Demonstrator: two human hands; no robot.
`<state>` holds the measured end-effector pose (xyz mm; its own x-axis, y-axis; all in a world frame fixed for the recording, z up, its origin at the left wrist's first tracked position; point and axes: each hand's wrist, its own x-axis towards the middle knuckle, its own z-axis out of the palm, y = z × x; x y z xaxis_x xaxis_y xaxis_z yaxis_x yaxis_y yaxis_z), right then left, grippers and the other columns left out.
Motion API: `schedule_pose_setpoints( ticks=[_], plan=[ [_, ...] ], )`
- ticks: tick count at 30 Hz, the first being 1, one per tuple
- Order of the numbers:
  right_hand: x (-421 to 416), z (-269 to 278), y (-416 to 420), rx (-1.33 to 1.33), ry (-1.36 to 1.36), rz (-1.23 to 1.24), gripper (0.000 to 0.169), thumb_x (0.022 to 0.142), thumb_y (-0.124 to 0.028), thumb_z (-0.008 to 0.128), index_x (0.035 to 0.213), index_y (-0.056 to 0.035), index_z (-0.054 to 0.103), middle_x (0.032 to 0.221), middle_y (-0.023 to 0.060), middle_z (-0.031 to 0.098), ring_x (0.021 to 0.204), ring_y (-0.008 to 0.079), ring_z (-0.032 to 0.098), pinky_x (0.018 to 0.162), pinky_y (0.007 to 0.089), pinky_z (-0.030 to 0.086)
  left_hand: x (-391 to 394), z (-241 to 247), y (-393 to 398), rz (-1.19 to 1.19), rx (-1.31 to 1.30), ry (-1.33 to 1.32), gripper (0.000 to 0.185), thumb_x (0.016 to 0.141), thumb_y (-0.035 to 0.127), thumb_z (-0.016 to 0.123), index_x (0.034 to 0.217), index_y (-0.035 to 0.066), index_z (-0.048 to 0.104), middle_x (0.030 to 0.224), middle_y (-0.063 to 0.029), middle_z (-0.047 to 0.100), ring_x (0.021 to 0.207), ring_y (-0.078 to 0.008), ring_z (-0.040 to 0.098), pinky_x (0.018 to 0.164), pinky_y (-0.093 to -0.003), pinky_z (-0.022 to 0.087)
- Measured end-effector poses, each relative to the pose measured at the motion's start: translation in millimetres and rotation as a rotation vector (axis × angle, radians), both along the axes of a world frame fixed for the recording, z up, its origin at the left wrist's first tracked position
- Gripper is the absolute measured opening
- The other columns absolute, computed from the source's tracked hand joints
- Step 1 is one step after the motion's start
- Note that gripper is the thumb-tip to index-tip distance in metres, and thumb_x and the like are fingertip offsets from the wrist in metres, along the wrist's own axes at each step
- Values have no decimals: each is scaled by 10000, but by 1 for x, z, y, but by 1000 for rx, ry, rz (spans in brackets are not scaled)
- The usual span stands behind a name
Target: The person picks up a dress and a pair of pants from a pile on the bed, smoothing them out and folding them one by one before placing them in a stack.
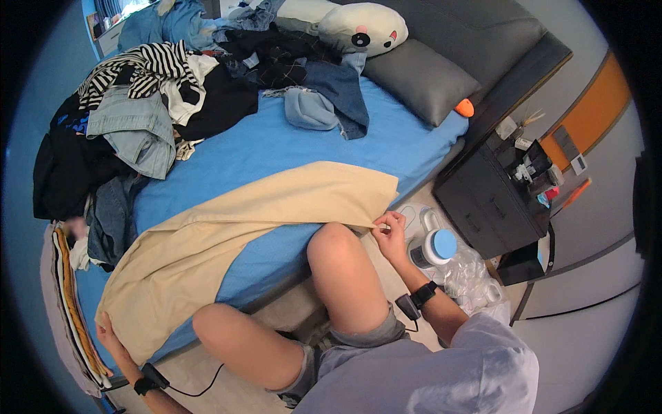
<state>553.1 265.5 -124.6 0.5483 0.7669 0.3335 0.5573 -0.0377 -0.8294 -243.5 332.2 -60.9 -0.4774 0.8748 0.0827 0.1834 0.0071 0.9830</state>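
A pair of beige trousers [227, 212] lies folded lengthwise along the near side of the bed, with some creases. Its narrower leg end points right, and the wider end is at the left. My right hand [391, 235] pinches the near corner of the leg end between thumb and fingers. At the far left, my left hand [109, 336] grips the edge of the wide end, its fingers partly hidden by the cloth. Both wrists wear black straps with small cabled devices. My bare knees touch or nearly touch the bed's near edge, between the hands.
Blue sheet [222, 150] covers the bed. Heaped clothes include light denim [137, 129], a striped top [160, 62] and jeans [336, 93]. Folded garments [72, 310] hang at the left. A plush toy [362, 28], grey pillow [421, 77], black nightstand [486, 202] and blue-lidded tub [444, 244] stand around.
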Motion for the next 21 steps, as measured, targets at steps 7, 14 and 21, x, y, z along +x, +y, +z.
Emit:
schedule_pose_setpoints(
  ticks=[7,14,21],
  plan=[
    [18,-13,11,-159,745,178,173,865,-78,741,992,-112,628,971,-2,600,908,118,580,793,262,485,0,3,2,57,-13,88,438,986,361,685,1242,8,642,1128,-78,700,946,-166,660,810,-309,525],
    [33,26,-14,-228,570,139,178,866,-86,750,987,-109,622,1035,20,612,929,105,572,747,265,477,16,4,2,22,19,-20,428,988,367,681,1221,9,650,1120,-76,700,920,-159,653,802,-308,522],
    [42,182,6,81,-80,20,156,749,-50,783,869,-34,685,1238,105,670,822,168,637,748,287,500,4,3,0,9,-11,76,440,988,386,676,1212,8,651,1095,-70,698,921,-160,645,804,-311,510]
  ],
)
